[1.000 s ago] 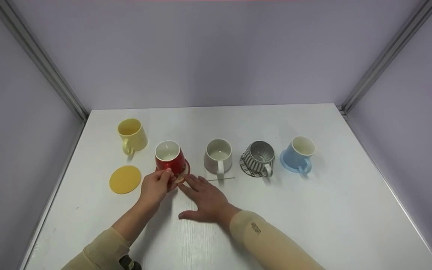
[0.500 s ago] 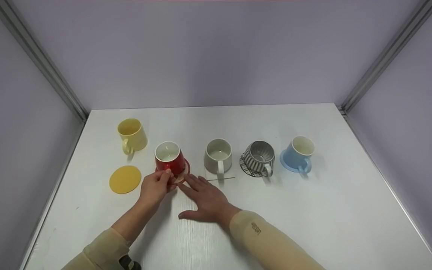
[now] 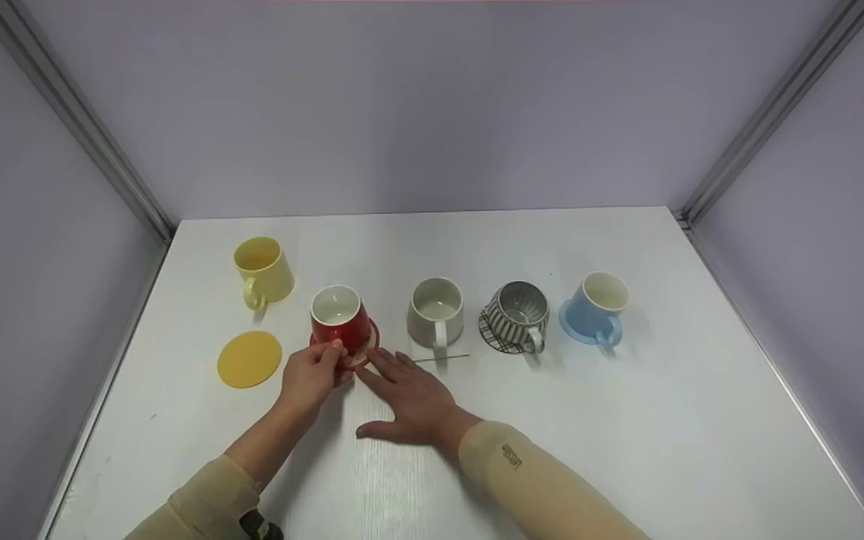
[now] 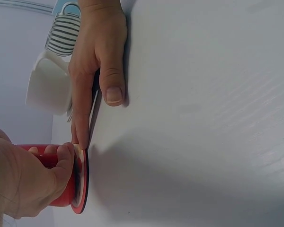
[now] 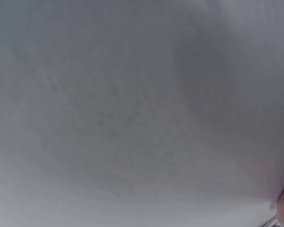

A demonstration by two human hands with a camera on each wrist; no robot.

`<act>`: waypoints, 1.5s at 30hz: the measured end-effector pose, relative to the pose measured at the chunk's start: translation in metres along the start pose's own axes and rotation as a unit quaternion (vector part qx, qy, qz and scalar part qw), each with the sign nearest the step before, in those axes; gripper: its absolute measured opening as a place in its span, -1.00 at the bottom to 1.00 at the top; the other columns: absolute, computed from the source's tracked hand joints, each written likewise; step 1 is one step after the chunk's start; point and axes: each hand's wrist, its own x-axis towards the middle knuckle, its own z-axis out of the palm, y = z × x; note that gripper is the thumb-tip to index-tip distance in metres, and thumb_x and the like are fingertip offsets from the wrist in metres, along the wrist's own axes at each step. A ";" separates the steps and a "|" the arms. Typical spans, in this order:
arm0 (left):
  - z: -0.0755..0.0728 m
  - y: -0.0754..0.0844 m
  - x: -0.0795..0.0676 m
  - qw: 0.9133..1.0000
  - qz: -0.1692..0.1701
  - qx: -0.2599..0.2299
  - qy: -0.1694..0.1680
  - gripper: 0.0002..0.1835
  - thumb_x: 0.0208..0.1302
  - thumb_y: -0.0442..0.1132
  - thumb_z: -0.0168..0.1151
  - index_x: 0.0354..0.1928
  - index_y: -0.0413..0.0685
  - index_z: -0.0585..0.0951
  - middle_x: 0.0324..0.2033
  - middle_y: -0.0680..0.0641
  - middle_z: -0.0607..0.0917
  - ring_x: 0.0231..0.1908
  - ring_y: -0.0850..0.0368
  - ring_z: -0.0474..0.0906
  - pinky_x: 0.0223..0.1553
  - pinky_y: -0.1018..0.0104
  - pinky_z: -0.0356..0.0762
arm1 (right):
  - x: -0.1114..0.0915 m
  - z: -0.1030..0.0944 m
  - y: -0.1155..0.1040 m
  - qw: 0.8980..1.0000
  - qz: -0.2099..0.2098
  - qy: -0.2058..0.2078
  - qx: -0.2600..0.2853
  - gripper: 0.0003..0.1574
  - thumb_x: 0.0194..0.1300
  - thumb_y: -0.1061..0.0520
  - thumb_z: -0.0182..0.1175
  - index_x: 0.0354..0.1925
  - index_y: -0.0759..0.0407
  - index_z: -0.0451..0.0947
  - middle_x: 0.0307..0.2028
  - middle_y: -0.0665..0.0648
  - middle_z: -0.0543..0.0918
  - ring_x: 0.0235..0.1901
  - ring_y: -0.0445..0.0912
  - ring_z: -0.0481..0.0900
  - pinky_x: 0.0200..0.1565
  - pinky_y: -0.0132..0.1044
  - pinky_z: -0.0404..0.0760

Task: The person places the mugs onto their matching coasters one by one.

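White table [image 3: 627, 435]; red mug [image 3: 342, 330] is pinched by left hand [image 3: 312, 376], coaster [image 4: 84, 183] touched by straight-fingered right hand [image 3: 415, 403]; seating's the step, apparently; gentle release probably needed next.

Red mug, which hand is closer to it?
Left. The left hand grips the red mug; the right hand lies to its right, touching the red-rimmed coaster beneath it.

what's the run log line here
left hand: holds red mug by handle; right hand: touches red-rimmed coaster; red mug: over coaster, contact unclear; yellow mug: behind yellow coaster
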 end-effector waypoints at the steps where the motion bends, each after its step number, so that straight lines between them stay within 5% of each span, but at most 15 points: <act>1: 0.000 0.000 -0.001 1.000 0.001 0.002 0.001 -0.62 0.69 -0.12 0.07 0.02 -0.37 0.67 -0.11 -0.31 0.70 -0.18 -0.03 0.68 -0.05 0.30 0.76 | 0.000 0.000 0.000 1.000 0.000 0.000 -0.002 0.27 0.38 -0.75 -0.23 0.73 -0.07 -0.04 0.71 0.09 -0.06 0.66 -0.07 -0.09 0.62 -0.13 -0.07; 27: -0.007 0.004 -0.002 0.999 -0.010 0.037 -0.021 -0.59 0.68 -0.05 0.09 0.05 -0.31 0.70 -0.05 -0.29 0.73 -0.09 -0.10 0.69 0.02 0.18 0.76 | -0.001 -0.001 -0.001 1.000 0.003 -0.016 -0.004 0.27 0.38 -0.76 -0.27 0.73 -0.09 -0.09 0.71 0.07 -0.13 0.67 -0.10 -0.18 0.62 -0.17 -0.15; 36: -0.002 0.002 -0.003 1.000 -0.004 -0.010 -0.026 -0.62 0.68 -0.14 0.10 -0.02 -0.39 0.68 -0.18 -0.29 0.74 -0.21 -0.06 0.69 -0.08 0.24 0.77 | 0.000 0.000 -0.001 1.000 -0.003 -0.007 -0.002 0.26 0.40 -0.74 -0.22 0.73 -0.07 -0.06 0.71 0.09 -0.08 0.67 -0.09 -0.15 0.62 -0.15 -0.09; 45: -0.006 0.000 -0.001 0.999 -0.002 0.045 -0.014 -0.61 0.67 -0.12 0.11 -0.04 -0.36 0.73 -0.21 -0.24 0.75 -0.24 0.00 0.68 -0.15 0.30 0.76 | -0.001 -0.003 -0.001 1.000 -0.004 -0.009 0.000 0.26 0.41 -0.73 -0.22 0.73 -0.04 -0.04 0.71 0.11 -0.07 0.67 -0.06 -0.12 0.63 -0.12 -0.06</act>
